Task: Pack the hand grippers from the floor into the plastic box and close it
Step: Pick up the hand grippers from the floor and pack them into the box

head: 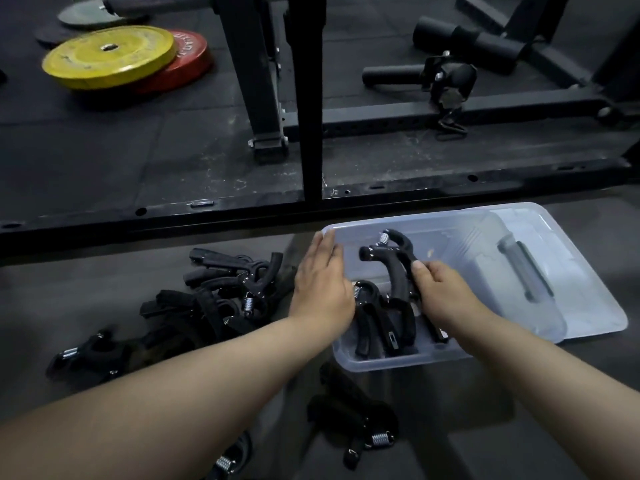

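Holding a hand gripper (pixel 398 271) over the plastic box (pixel 398 364), right hand (pixel 445 292)

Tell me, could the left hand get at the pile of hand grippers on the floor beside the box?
Probably yes. The left hand is open and empty at the plastic box's left rim, and the pile lies on the floor just left of it, with nothing between.
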Motion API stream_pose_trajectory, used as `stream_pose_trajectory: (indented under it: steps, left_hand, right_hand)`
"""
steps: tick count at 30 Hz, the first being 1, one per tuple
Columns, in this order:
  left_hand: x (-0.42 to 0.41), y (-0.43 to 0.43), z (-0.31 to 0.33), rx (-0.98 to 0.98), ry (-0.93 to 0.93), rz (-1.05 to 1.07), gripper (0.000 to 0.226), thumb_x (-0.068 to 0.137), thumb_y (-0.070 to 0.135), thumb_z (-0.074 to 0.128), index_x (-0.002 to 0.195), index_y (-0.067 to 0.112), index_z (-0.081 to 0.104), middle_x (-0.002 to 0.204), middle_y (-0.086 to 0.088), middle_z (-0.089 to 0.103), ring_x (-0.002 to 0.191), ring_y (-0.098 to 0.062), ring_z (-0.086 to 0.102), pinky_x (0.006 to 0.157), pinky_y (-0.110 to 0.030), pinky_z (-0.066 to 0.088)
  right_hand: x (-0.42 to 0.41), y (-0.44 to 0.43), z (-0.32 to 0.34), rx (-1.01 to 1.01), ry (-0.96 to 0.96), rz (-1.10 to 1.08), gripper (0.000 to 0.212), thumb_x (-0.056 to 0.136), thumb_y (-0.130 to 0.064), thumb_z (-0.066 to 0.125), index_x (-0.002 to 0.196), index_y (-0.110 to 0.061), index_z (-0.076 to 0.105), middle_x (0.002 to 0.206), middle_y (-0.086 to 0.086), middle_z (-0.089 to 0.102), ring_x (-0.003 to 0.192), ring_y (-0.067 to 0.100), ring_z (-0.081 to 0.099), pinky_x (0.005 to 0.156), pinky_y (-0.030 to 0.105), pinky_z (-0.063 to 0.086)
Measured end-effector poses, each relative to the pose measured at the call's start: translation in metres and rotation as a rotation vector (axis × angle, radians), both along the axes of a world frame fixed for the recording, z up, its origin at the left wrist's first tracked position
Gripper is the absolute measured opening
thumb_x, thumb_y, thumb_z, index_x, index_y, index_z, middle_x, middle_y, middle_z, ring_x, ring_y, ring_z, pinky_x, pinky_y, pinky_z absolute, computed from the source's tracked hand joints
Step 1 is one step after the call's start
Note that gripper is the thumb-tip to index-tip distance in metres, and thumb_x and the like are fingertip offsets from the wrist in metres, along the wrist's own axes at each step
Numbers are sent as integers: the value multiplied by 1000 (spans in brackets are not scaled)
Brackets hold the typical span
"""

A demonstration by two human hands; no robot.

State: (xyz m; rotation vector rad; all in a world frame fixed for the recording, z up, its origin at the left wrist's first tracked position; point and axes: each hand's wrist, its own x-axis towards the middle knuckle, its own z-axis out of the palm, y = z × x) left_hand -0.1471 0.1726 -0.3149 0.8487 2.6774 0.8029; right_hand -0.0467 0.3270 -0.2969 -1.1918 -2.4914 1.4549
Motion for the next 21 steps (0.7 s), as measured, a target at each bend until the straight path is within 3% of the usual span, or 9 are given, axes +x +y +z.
stream_pose_trajectory:
  steps: [3,5,10,12,14,16,19,21]
  left_hand:
    - [5,-1,1,84,-5,53,63,92,6,37,153,15,27,165,9,3,150,-8,-5,122,-30,1]
    - [5,-2,1,109,-24,68,63,92,4,36,153,17,27,164,12,4,149,-4,-5,121,-27,-1]
    - [3,-6,-1,151,-53,51,59,95,4,36,153,17,31,164,15,7,148,0,-4,121,-24,-1]
    - [3,-6,-1,146,-56,40,59,94,4,36,152,16,32,164,13,7,149,-1,-4,122,-27,1]
    - [3,-6,-2,141,-52,38,59,94,4,36,151,15,34,164,12,8,149,-2,-4,123,-31,3]
    - [3,-6,-2,138,-48,38,57,94,5,36,150,15,36,164,11,9,149,-3,-3,123,-33,5]
    - [4,-5,-1,137,-63,37,56,95,6,36,150,15,36,164,12,9,149,-2,-4,123,-32,3]
    - [4,-5,0,138,-67,43,57,95,6,36,151,16,35,164,13,9,149,-1,-5,123,-31,2]
  right_hand:
    - [2,13,-7,-46,-169,28,31,98,-32,51,81,-8,60,74,7,62,69,22,57,65,32,44]
    - [-2,20,-16,-59,-295,90,28,94,-33,57,81,-8,61,69,7,59,61,21,53,59,29,41]
    - [-19,14,-35,-21,-415,216,25,94,-35,53,92,-12,63,80,9,61,71,25,57,57,24,42]
    - [-25,4,-37,-58,-433,250,23,99,-29,47,92,-11,60,76,7,60,65,21,56,51,21,45]
    - [-30,-3,-42,-42,-481,293,27,102,-28,40,103,-6,57,89,12,62,77,25,59,68,28,51]
    - [-32,-5,-47,32,-526,362,27,103,-26,39,111,-7,56,110,16,63,99,29,59,81,28,43]
    - [-30,-6,-41,118,-540,435,27,101,-8,38,113,-12,61,115,10,63,100,23,57,76,20,37]
    - [-28,0,-39,169,-537,416,27,98,-2,41,110,-7,64,112,9,64,100,23,58,80,20,40]
